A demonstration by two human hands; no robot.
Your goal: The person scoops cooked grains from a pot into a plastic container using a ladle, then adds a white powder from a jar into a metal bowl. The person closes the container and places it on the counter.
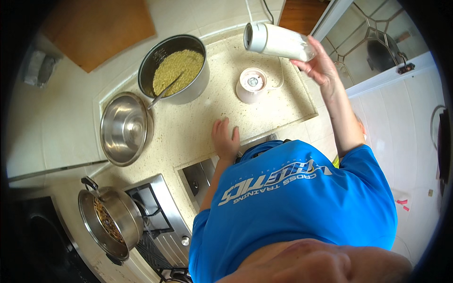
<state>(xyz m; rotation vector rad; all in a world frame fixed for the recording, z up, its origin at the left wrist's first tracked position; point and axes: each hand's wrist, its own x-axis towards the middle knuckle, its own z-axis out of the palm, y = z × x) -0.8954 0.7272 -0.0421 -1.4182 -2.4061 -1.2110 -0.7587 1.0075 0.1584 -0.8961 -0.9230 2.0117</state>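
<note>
My right hand [320,65] grips the clear end of a blender cup [283,40]. The cup is held nearly level in the air, with white contents inside and its pale collar pointing left. Below it on the speckled countertop [212,95] stands the pale pink blender base [252,86], its cord running off to the right. Fingers apart, my left hand [225,139] rests at the counter's front edge and holds nothing. Farther back is a grey cooker pot [198,85] of yellowish grains [178,70], with a metal spoon [166,91] leaning in it.
A stainless steel bowl [124,129] sits beside the cooker pot. At lower left, a steel pot [125,215] with dark mixed contents stands at the gas hob [166,226]. A wooden board or panel [102,28] is by the wall. A glazed door [380,39] lies to the right.
</note>
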